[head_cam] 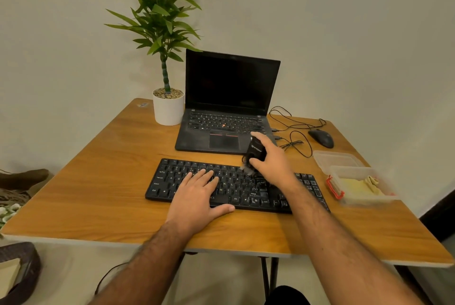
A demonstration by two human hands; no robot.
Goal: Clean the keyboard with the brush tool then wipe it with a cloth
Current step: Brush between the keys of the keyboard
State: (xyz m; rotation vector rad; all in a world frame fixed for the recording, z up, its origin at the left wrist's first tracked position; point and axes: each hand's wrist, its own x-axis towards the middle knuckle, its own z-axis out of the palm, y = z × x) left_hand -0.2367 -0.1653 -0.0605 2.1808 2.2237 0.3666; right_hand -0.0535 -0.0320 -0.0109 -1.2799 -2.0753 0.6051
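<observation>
Wooden tabletop (98, 181) has bare room around one keyboard (236, 186). Left hand (197, 196) lies flat on the keys, fingers straight; right hand (270, 162) grips one brush tool (253, 154), bristles on the keys just beyond those fingers.

A wooden worktop (98, 181) stands against a pale wall (344, 21). At its far side an open black laptop (229, 105) shows a dark screen, with a red dot among its keys. Just left of it, a white pot (168, 110) topped with pebbles carries a leafy green plant (157, 9). To the right of the laptop lies a black mouse (321, 138), its thin black cable (293, 127) looped loosely on the wood. Nearer the right edge sits a clear plastic container (384, 195) with an orange-red clasp, its clear lid (337, 160) lying just behind it. Below the worktop's left edge, a dark woven basket (27, 267) rests on the floor.
</observation>
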